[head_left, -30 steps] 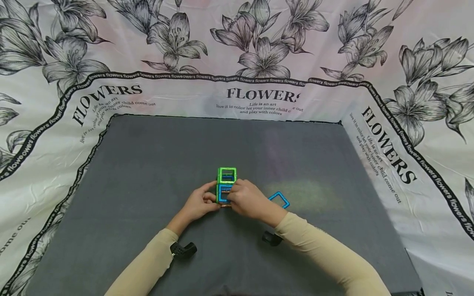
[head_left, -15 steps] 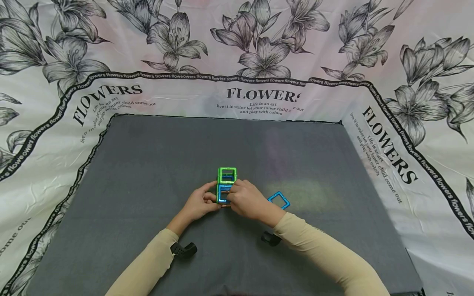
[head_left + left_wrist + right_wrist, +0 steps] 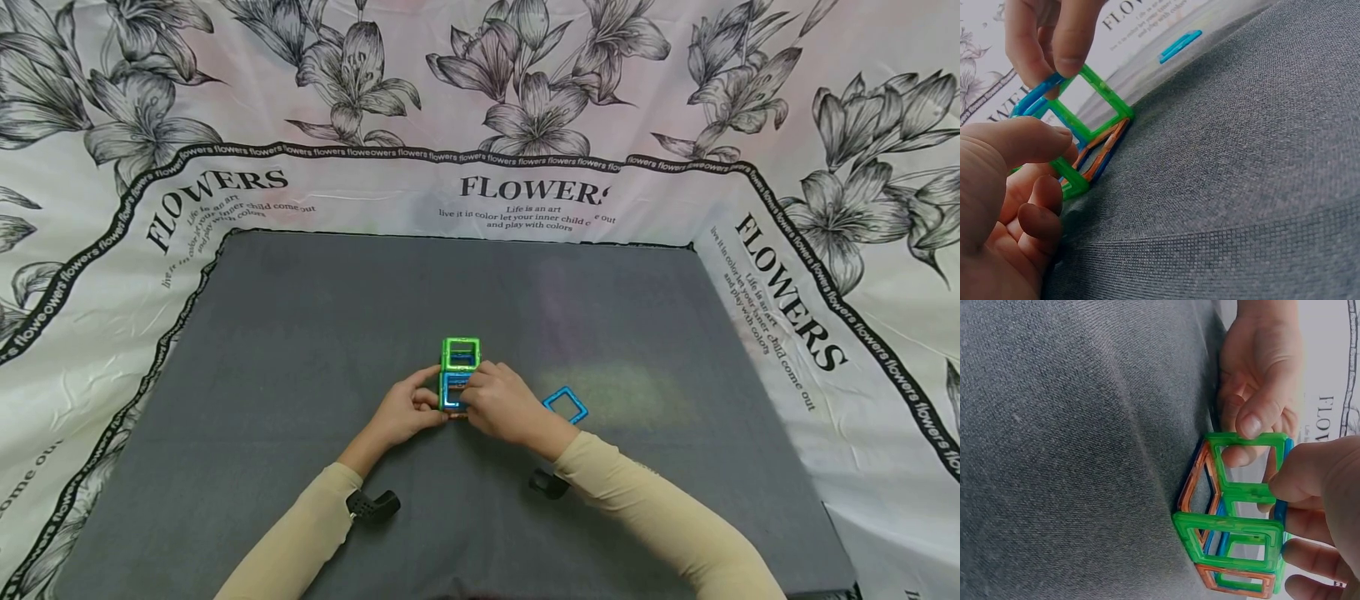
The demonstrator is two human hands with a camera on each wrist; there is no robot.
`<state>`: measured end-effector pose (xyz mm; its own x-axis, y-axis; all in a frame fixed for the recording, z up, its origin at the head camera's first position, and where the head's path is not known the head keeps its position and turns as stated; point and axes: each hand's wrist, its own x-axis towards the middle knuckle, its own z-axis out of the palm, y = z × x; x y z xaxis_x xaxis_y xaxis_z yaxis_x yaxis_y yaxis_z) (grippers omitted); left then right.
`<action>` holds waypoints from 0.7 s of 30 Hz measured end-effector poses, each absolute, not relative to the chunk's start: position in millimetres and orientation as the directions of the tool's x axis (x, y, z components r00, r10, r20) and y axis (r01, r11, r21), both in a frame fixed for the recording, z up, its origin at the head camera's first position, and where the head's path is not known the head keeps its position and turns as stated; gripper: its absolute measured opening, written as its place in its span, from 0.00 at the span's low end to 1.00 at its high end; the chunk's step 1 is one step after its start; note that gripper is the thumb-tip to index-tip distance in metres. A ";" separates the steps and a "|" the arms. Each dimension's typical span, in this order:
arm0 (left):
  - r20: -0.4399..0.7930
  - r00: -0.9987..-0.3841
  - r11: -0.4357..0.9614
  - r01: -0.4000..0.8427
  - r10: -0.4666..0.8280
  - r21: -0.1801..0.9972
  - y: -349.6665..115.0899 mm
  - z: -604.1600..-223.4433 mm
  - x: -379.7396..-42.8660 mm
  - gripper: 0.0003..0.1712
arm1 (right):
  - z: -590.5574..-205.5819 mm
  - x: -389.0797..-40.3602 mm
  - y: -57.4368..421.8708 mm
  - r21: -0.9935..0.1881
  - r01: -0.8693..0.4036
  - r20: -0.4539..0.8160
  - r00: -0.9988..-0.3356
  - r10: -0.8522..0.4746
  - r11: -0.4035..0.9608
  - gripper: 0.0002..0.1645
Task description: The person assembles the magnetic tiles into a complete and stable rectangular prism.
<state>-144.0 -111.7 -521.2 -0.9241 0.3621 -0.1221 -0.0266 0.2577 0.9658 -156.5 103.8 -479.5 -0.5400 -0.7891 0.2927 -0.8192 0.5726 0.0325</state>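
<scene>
A small boxy structure of square magnetic tiles (image 3: 444, 357) stands mid-table. Green tiles (image 3: 1247, 520) form upright sides in the right wrist view, with orange tiles (image 3: 1235, 574) low down. A blue tile (image 3: 445, 392) lies across the near top. My left hand (image 3: 401, 412) grips a green side tile at the left, thumb and fingers on either side of it. From the right, my right hand (image 3: 504, 402) pinches the blue top tile, its thumb on the edge. That hand covers part of the structure's right side in the head view.
One loose blue square tile (image 3: 579, 403) lies on the grey tabletop (image 3: 337, 333), just right of my right hand. A white flower-printed cloth (image 3: 375, 196) rises behind and beside the table. Each wrist wears a black device (image 3: 372, 506).
Both hands keep their hold on the tiles, and the structure stays where it was. The view has shifted only very slightly.
</scene>
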 end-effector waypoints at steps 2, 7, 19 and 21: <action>-0.115 -0.927 0.255 -0.022 0.356 0.967 -111.9 -529.7 -146.1 0.47 | -479.7 -155.9 104.2 0.018 -0.818 0.299 -0.544 -0.784 0.575 0.04; -0.105 -0.931 0.245 -0.017 0.350 0.969 -112.3 -546.7 -150.5 0.49 | -483.0 -154.6 110.1 -0.103 -0.799 0.348 -0.587 -0.731 0.592 0.08; -0.109 -0.931 0.205 -0.038 0.349 0.978 -117.5 -549.0 -149.7 0.45 | -489.2 -158.8 136.0 -0.905 0.205 -0.299 -0.930 -0.215 0.374 0.21; -0.122 -0.937 0.184 -0.063 0.326 0.981 -116.3 -548.9 -149.1 0.40 | -496.7 -159.4 134.1 -0.909 0.249 -0.328 -0.923 -0.202 0.335 0.20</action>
